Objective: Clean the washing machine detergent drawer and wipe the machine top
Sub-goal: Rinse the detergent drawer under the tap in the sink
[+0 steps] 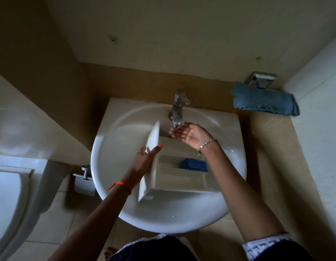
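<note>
In the white sink (107, 140), the detergent drawer (174, 179) is laid across the bowl with its open compartments turned up, and a blue insert (195, 164) is seated in a compartment toward the right end. The front panel, at the drawer's left end, is stood up at a slant and is grasped at its edge by the left hand (144, 160), the thumb laid across one face and the fingers (142, 150) set against the other. The right hand (190, 135) is held released, palm up and wet, under the spout of the tap (177, 108), just above the drawer's far edge. The drawer's right end is crossed by the right forearm near the rim. Bare bowl is left beside the panel on the left and along the near rim. A folded blue cloth (265, 100) is seen to the right of the tap, well apart from the sink, and a toilet (9, 194) is seen at the left.
</note>
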The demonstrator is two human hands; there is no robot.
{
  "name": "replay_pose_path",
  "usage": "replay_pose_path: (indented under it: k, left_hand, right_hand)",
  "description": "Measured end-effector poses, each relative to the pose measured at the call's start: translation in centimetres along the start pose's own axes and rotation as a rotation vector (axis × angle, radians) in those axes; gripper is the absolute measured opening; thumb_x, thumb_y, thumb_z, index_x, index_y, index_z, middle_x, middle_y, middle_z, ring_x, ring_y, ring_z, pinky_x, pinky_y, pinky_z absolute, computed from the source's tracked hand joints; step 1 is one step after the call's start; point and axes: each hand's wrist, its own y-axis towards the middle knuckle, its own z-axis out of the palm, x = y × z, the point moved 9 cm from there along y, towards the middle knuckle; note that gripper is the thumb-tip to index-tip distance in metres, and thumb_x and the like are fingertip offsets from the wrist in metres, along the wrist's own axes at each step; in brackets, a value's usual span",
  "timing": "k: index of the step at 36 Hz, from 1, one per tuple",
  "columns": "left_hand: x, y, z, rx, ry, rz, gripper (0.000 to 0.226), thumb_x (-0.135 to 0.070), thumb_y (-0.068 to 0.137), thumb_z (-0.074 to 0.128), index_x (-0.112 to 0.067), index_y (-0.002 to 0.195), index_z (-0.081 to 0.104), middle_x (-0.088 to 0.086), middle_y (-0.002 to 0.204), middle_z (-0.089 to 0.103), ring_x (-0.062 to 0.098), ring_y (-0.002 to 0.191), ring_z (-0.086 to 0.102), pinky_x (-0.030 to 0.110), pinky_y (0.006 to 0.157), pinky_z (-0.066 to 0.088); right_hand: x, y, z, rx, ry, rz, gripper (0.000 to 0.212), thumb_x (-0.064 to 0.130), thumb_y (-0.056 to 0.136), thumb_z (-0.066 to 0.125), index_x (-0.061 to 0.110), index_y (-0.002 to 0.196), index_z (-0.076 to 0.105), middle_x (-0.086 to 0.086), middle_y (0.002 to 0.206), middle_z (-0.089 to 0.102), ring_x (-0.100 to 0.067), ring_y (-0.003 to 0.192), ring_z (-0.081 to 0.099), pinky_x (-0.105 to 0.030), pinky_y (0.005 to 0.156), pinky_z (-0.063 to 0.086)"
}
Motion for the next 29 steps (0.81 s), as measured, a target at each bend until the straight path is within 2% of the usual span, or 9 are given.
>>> replay_pose_path:
  k: [5, 8, 12, 14, 16, 17, 18, 24, 29]
  left_hand:
    - [0.6, -0.5, 0.3, 0.052, -0.008, 0.015, 0.112, -0.073, 0.058, 0.055, 0.005, 0.136, 0.034, 0.024, 0.144, 0.033, 0.035, 0.132, 0.036, 0.046, 0.107, 0.031]
    - [0.9, -0.8, 0.3, 0.071, -0.027, 0.010, 0.107, -0.072, 0.060, 0.056, 0.004, 0.134, 0.038, 0.022, 0.141, 0.039, 0.033, 0.127, 0.041, 0.042, 0.101, 0.036]
    - [0.4, -1.3, 0.4, 0.084, -0.037, 0.019, 0.064, -0.066, 0.065, 0.055, -0.008, 0.093, 0.048, 0.009, 0.087, 0.045, 0.019, 0.078, 0.044, 0.032, 0.071, 0.035]
    - [0.3, -1.4, 0.3, 0.077, -0.039, 0.018, 0.058, -0.065, 0.064, 0.055, -0.012, 0.086, 0.042, 0.001, 0.080, 0.032, 0.018, 0.074, 0.037, 0.031, 0.067, 0.031]
    - [0.2, -1.5, 0.4, 0.081, -0.036, 0.022, 0.063, -0.065, 0.067, 0.058, -0.007, 0.091, 0.049, 0.008, 0.078, 0.047, 0.021, 0.080, 0.047, 0.034, 0.072, 0.037]
    - [0.2, -1.5, 0.4, 0.082, -0.032, 0.022, 0.068, -0.068, 0.065, 0.058, -0.006, 0.094, 0.051, 0.021, 0.113, 0.054, 0.021, 0.082, 0.049, 0.035, 0.074, 0.038]
    - [0.2, -1.6, 0.4, 0.082, -0.030, 0.023, 0.068, -0.070, 0.062, 0.057, -0.009, 0.092, 0.050, -0.008, 0.089, 0.029, 0.019, 0.077, 0.047, 0.035, 0.072, 0.037]
    - [-0.1, -1.7, 0.1, 0.052, -0.016, 0.027, 0.065, -0.072, 0.056, 0.057, -0.017, 0.089, 0.048, 0.004, 0.081, 0.038, 0.017, 0.076, 0.039, 0.033, 0.067, 0.033]
    - [-0.6, -2.1, 0.2, 0.071, -0.033, 0.038, 0.055, -0.062, 0.068, 0.062, -0.015, 0.092, 0.046, 0.004, 0.075, 0.031, 0.018, 0.071, 0.033, 0.030, 0.062, 0.029]
  right_hand:
    - [-1.1, 2.3, 2.3, 0.025, 0.241, 0.044, 0.028, 0.003, 0.096, 0.031, -0.005, 0.086, 0.055, -0.021, 0.074, 0.064, -0.029, 0.067, 0.065, -0.035, 0.059, 0.058]
    - [-1.5, 3.2, 3.2, 0.042, 0.295, 0.047, 0.031, 0.003, 0.095, 0.026, 0.006, 0.071, 0.047, -0.012, 0.062, 0.051, -0.019, 0.062, 0.047, -0.028, 0.055, 0.041]
    - [-2.0, 3.5, 3.7, 0.114, 0.198, 0.066, 0.035, 0.005, 0.096, 0.020, 0.013, 0.065, 0.036, -0.003, 0.047, 0.044, -0.012, 0.043, 0.042, -0.017, 0.042, 0.035]
    - [-2.6, 3.2, 3.6, 0.135, 0.159, 0.114, 0.037, 0.007, 0.096, 0.015, 0.013, 0.065, 0.033, -0.002, 0.046, 0.042, -0.011, 0.039, 0.040, -0.014, 0.039, 0.034]
    - [-3.2, 2.5, 3.4, 0.159, 0.095, 0.185, 0.037, 0.005, 0.096, 0.013, 0.013, 0.066, 0.033, -0.002, 0.047, 0.042, -0.011, 0.038, 0.040, -0.015, 0.038, 0.034]
    - [-3.5, 1.9, 3.4, 0.184, 0.038, 0.217, 0.037, 0.003, 0.096, 0.013, 0.013, 0.066, 0.034, -0.002, 0.049, 0.043, -0.011, 0.039, 0.040, -0.016, 0.038, 0.035]
    - [-3.9, 1.0, 3.5, 0.211, -0.044, 0.246, 0.037, 0.002, 0.095, 0.015, 0.013, 0.067, 0.035, -0.002, 0.050, 0.045, -0.011, 0.041, 0.042, -0.017, 0.040, 0.036]
    - [-6.8, -4.7, 1.0, 0.215, -0.953, 0.413, 0.040, 0.016, 0.100, 0.029, 0.002, 0.077, 0.059, -0.008, 0.066, 0.070, -0.015, 0.059, 0.067, -0.022, 0.055, 0.049]
    - [-3.4, -6.3, -3.1, -0.120, -1.438, 0.143, 0.035, 0.020, 0.096, 0.043, 0.006, 0.074, 0.068, -0.005, 0.072, 0.066, -0.011, 0.059, 0.057, -0.019, 0.049, 0.037]
